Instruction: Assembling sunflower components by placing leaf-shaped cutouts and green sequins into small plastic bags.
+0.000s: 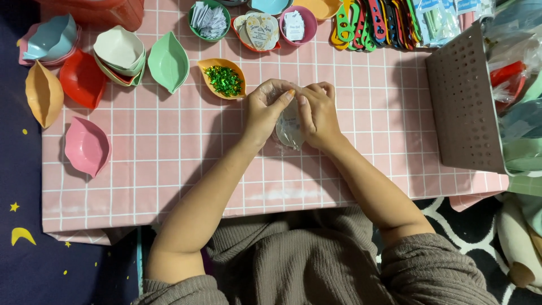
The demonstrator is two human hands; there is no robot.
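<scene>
My left hand (264,110) and my right hand (317,113) meet over the middle of the pink checked table (169,169). Both pinch the top edge of a small clear plastic pouch (289,127) with a pale card inside; the pouch hangs between my palms and is partly hidden by my fingers. Just left of my left hand sits an orange leaf-shaped dish (223,78) holding shiny green confetti.
Leaf-shaped dishes lie at the left: green (168,61), red (82,79), pink (86,147), tan (44,93), blue (52,36), a cream stack (118,53). Bowls of paper tags (257,28) and coloured plastic clips (372,22) line the far edge. A brown perforated basket (466,101) stands right.
</scene>
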